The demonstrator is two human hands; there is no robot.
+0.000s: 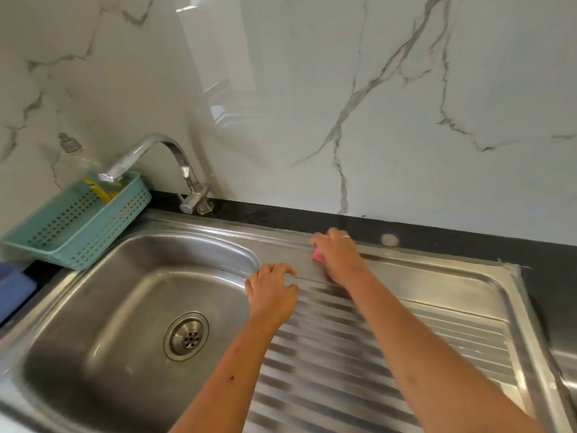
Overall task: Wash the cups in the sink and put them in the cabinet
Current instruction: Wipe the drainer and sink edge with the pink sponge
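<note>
The steel sink (93, 276) holds nothing but its drain (186, 335); no cup is in view. My right hand (338, 256) grips a pink sponge (318, 255) at the far end of the ribbed draining board (437, 323), close to the back rim. My left hand (273, 290) rests on the edge between basin and draining board, fingers curled and spread, holding nothing.
A curved tap (162, 157) stands at the back of the basin. A teal perforated basket (78, 223) with a clear soap bottle (78, 157) and a yellow item sits at the back left. Something blue (12, 285) lies at the left edge. A marble wall rises behind.
</note>
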